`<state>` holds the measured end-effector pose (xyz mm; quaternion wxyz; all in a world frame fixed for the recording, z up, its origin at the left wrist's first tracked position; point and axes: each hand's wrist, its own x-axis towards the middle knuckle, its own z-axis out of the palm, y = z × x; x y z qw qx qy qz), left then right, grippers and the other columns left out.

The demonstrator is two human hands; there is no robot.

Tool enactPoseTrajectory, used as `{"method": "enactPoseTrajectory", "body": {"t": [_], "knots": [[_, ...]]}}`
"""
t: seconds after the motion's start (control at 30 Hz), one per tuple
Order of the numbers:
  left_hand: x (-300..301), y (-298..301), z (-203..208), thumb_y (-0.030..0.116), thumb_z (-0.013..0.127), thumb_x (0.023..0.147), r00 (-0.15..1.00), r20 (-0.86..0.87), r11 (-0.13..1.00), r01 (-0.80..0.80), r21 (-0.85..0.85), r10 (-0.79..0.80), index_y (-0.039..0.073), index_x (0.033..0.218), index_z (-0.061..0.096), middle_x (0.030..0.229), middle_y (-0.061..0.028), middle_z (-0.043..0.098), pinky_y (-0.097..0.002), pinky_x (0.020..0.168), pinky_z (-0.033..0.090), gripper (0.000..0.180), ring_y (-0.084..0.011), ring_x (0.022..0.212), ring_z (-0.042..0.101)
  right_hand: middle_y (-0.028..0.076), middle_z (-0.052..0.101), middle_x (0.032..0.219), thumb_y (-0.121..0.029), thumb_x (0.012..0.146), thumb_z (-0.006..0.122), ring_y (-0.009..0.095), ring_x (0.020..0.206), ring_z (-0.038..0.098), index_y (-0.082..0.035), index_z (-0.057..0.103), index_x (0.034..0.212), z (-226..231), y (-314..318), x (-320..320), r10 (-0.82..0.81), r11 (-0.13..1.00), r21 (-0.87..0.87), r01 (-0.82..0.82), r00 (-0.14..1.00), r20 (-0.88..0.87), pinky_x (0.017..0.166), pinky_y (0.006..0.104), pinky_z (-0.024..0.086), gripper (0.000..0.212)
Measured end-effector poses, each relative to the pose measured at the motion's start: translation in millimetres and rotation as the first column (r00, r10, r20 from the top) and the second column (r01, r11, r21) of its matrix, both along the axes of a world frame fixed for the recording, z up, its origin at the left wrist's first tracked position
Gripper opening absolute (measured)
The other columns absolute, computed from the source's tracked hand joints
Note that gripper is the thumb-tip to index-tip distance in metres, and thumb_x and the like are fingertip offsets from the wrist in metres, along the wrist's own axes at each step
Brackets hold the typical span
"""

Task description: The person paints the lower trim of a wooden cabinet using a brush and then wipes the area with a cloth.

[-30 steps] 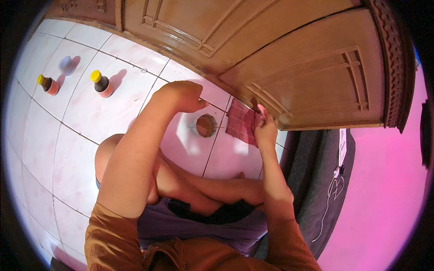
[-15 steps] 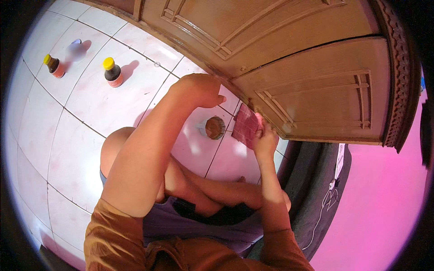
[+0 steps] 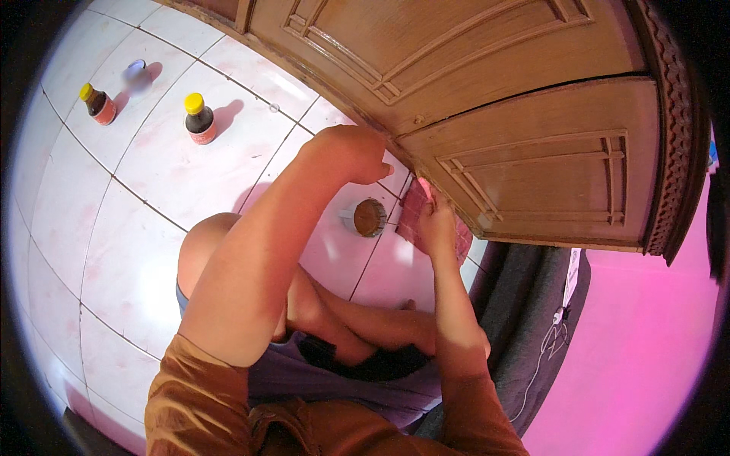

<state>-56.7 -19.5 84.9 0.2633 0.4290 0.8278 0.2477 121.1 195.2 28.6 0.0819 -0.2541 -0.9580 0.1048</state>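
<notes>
My right hand [image 3: 437, 226] is closed on a small, bright pink thing [image 3: 424, 187] close to the foot of the brown wooden cabinet. Its kind is too small to make out. Below that hand a dark red checked cloth [image 3: 413, 216] lies on the tiles. To its left stands a clear mug of brown content [image 3: 370, 219], its handle pointing left. My left hand [image 3: 353, 154] is bent down beside the cabinet's base, above and left of the mug. Only its thumb shows clearly; the other fingers are hidden behind the back of the hand.
The carved wooden cabinet [image 3: 525, 178] walls off the far right. Two yellow-capped bottles of dark liquid, a nearer one [image 3: 199, 121] and a farther one [image 3: 99, 106], stand at left by a small pale object [image 3: 137, 76]. A dark cushion [image 3: 513, 319] with a white cable [image 3: 544, 357] lies right.
My right hand has moved up and slightly left over the red cloth, toward the cabinet's base, with the pink thing. My left hand keeps its pose; the whole view has shifted slightly.
</notes>
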Motion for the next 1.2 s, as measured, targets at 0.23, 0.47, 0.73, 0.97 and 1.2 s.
{"method": "enactPoseTrajectory", "body": {"t": [0.23, 0.47, 0.73, 0.97, 1.2], "knots": [[-4, -5, 3, 0.046, 0.055, 0.087, 1.000, -0.007, 1.000, -0.012, 0.001, 0.012, -0.001, 0.099, 0.063, 0.096, -0.0207, 0.066, -0.0466, 0.083, 0.049, 0.049, -0.0371, 0.093, 0.064, 0.030, 0.052, 0.124, -0.004, 0.087, 0.046, 0.044, 0.117, 0.050, -0.011, 0.055, 0.129, 27, -28, 7, -0.112, 0.994, 0.001, 0.112, 0.994, -0.005, 0.097, 0.0457, 0.042, 0.044], [0, -3, 3, 0.046, 0.055, 0.087, 1.000, -0.007, 1.000, 0.010, 0.013, -0.010, 0.000, 0.098, 0.064, 0.097, -0.0202, 0.066, -0.0464, 0.083, 0.050, 0.049, -0.0360, 0.094, 0.064, 0.032, 0.051, 0.123, -0.004, 0.087, 0.047, 0.046, 0.118, 0.048, -0.007, 0.054, 0.128, 0, -13, -7, 0.013, 1.000, 0.024, -0.012, 1.000, -0.015, 0.098, 0.0460, 0.041, 0.042], [-1, -10, 11, 0.047, 0.054, 0.089, 1.000, -0.008, 1.000, 0.011, -0.018, -0.011, 0.000, 0.099, 0.063, 0.099, -0.0190, 0.065, -0.0457, 0.084, 0.049, 0.049, -0.0353, 0.096, 0.063, 0.033, 0.053, 0.116, -0.006, 0.084, 0.052, 0.046, 0.110, 0.053, -0.008, 0.053, 0.130, 21, -11, 38, -0.034, 0.997, 0.070, 0.037, 0.999, -0.042, 0.093, 0.0482, 0.044, 0.045], [3, 4, -2, 0.042, 0.056, 0.088, 0.992, -0.030, 0.989, 0.116, -0.090, -0.119, 0.001, 0.108, 0.064, 0.109, -0.0195, 0.065, -0.0416, 0.089, 0.048, 0.046, -0.0341, 0.102, 0.062, 0.031, 0.050, 0.125, -0.010, 0.084, 0.053, 0.044, 0.107, 0.057, -0.012, 0.053, 0.131, 0, 21, 54, -0.269, 0.963, -0.010, 0.270, 0.960, 0.080, 0.089, 0.0478, 0.048, 0.047], [3, 4, -2, 0.044, 0.055, 0.090, 0.987, -0.053, 0.985, 0.146, -0.093, -0.151, 0.000, 0.111, 0.061, 0.107, -0.0231, 0.064, -0.0422, 0.088, 0.048, 0.049, -0.0374, 0.102, 0.061, 0.027, 0.051, 0.121, -0.011, 0.087, 0.052, 0.045, 0.102, 0.058, -0.011, 0.054, 0.128, 27, 35, 59, -0.195, 0.979, 0.043, 0.197, 0.980, -0.049, 0.086, 0.0501, 0.048, 0.041]]}}
